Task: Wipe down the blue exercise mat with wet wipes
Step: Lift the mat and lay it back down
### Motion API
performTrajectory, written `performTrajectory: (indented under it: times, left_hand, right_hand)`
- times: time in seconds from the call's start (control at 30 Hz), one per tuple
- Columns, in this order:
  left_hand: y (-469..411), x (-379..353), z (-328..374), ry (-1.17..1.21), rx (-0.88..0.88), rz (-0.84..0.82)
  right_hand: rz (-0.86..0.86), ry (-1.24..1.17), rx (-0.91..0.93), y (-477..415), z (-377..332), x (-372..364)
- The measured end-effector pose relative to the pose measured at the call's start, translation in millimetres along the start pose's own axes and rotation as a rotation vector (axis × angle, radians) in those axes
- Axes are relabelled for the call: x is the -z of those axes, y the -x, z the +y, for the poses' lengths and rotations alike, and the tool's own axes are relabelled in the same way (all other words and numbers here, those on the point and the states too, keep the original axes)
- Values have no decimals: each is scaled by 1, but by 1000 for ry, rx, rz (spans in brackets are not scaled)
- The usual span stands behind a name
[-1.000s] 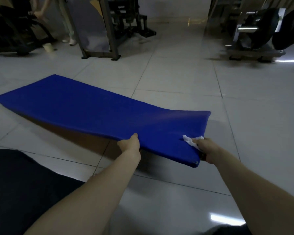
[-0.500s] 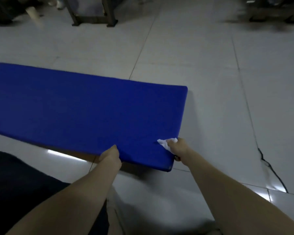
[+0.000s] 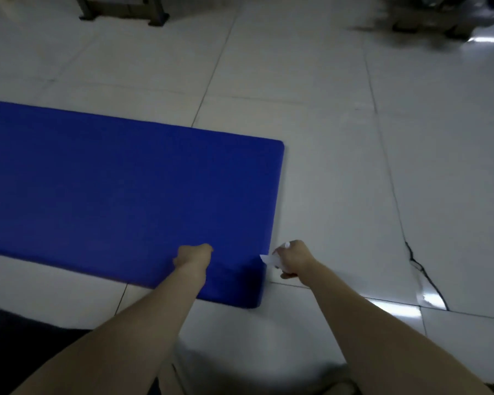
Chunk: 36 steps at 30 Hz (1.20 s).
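Note:
The blue exercise mat (image 3: 111, 189) lies flat on the tiled floor, running from the left edge to the middle of the view. My left hand (image 3: 194, 253) is over the mat's near right part, knuckles up. Its fingers curl underneath out of sight, so I cannot tell whether it grips the mat. My right hand (image 3: 293, 259) is just beyond the mat's right edge, near the front corner, and pinches a crumpled white wet wipe (image 3: 270, 259). The wipe touches the mat's edge or lies very close to it.
Pale glossy floor tiles (image 3: 354, 166) surround the mat, with a dark crack (image 3: 422, 272) to the right. Feet of a metal gym frame (image 3: 120, 12) stand at the far left, and more dark equipment (image 3: 428, 18) at the far right. My dark-clothed leg (image 3: 26, 337) is at bottom left.
The mat's near end, held up off the floor a second ago, has come down flat. My right hand has slipped off the mat's corner to its right side, still holding the wipe.

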State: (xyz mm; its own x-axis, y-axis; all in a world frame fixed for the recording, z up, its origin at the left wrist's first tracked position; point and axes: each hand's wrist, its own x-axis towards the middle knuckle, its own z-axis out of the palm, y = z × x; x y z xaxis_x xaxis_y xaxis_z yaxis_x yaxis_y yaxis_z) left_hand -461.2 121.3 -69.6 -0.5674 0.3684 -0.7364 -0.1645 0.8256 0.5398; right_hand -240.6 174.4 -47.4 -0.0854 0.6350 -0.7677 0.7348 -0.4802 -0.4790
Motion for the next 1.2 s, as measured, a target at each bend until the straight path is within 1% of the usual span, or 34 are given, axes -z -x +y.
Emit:
performTrajectory:
  times: [0.07,0.13,0.23,0.27,0.33,0.37,0.47,0.53,0.6,0.67,0.7,0.77,0.87,0.97,1.07,1.2]
  left_hand:
    - [37,-12,35,22,-105,-303]
    - [84,-23,71,-54,-224,-540]
    - [168,-41,116,-131,-446,-809]
    - [190,-46,126,-158,-514,-863]
    - [241,-62,147,-214,-684,-934]
    - [261,-68,155,-219,-767,-931]
    - [345,-101,169,-231,-1031,-864]
    - [400,-121,169,-220,-1143,-830]
    - [446,-142,163,-193,-1206,-822]
    - [489,-168,145,-191,-1233,-852]
    - [502,-174,138,-193,-1230,-863]
    - [534,-192,110,-246,-1215,-957]
    - [571,-214,58,-418,-1181,-1128]
    - [592,-237,-3,-614,-1095,-1266]
    - [602,-258,-61,-805,-932,-1377]
    - [602,-279,-129,-990,-831,-1457]
  right_hand:
    - [106,-226,57,20,-9,28]
    - [203,-369,134,47,-21,56]
    - [308,-479,230,107,-40,105]
    - [303,-486,240,127,-46,119]
    - [329,-512,275,171,-50,155]
    - [347,-542,302,190,-52,168]
    - [523,-649,365,257,-24,218]
    - [633,-703,406,295,2,245]
    - [713,-815,430,328,37,266]
    - [787,-922,463,364,84,280]
    - [807,-934,485,375,100,283]
    - [912,-917,482,404,147,287]
    - [1070,-852,362,445,217,277]
    - [1145,-740,171,475,285,251]
    - [1129,-599,-30,492,349,218]
    - [965,-429,-268,506,422,178]
